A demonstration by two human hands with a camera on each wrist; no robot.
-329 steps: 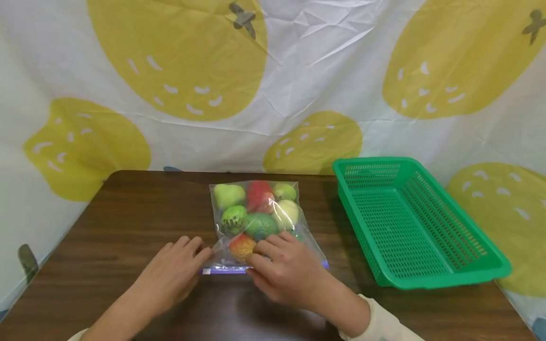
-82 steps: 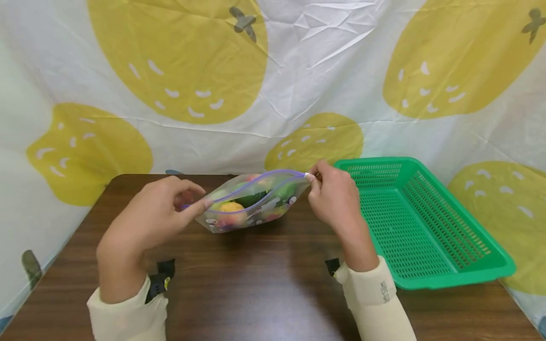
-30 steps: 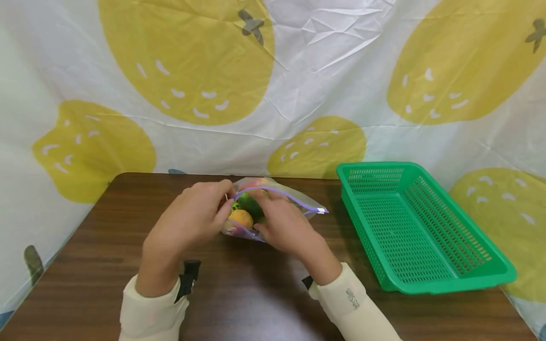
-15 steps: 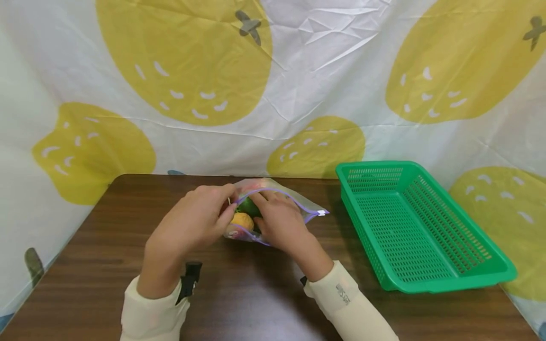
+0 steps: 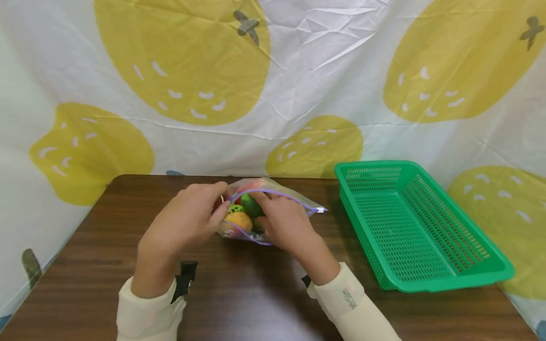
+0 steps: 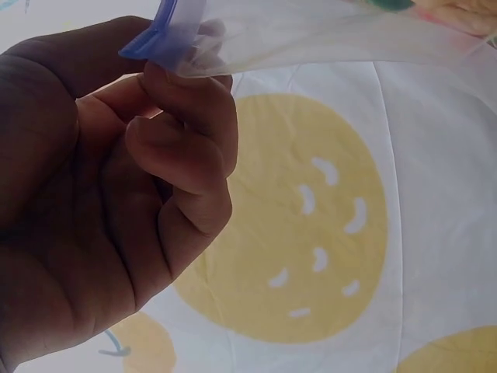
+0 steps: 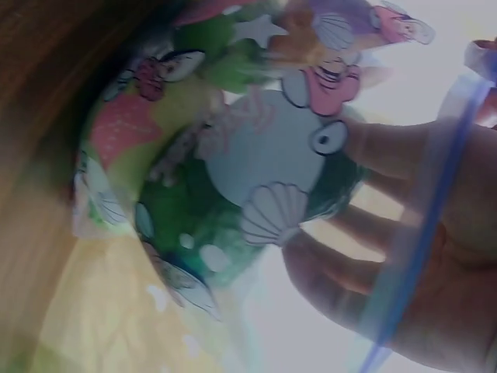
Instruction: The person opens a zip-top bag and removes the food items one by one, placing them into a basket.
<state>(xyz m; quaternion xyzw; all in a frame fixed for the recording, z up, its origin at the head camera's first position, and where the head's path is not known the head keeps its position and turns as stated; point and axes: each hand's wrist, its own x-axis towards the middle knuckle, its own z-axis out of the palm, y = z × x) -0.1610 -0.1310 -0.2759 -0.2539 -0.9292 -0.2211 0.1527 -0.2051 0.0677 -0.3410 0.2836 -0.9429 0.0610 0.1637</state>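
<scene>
A clear slider zip bag with a purple zip and printed cartoon pictures stands with its mouth spread, tilted towards me. My left hand pinches the left end of its zip edge between thumb and fingers. Through the mouth reaches my right hand, its fingers and thumb around the end of a dark green oval fruit. Beside that fruit lie an orange-yellow wrinkled fruit and a spotted green one. The white slider sits at the zip's right end. Some fruit is hidden by the bag and hands.
A green perforated plastic basket stands to the right on the dark wooden table. Behind the table hangs a white cloth printed with big yellow lemons.
The bag, earlier flat and zipped, has been unzipped with the slider now right. My right hand has left the slider and gone inside. Lately the green fruit shifted, showing the spotted one.
</scene>
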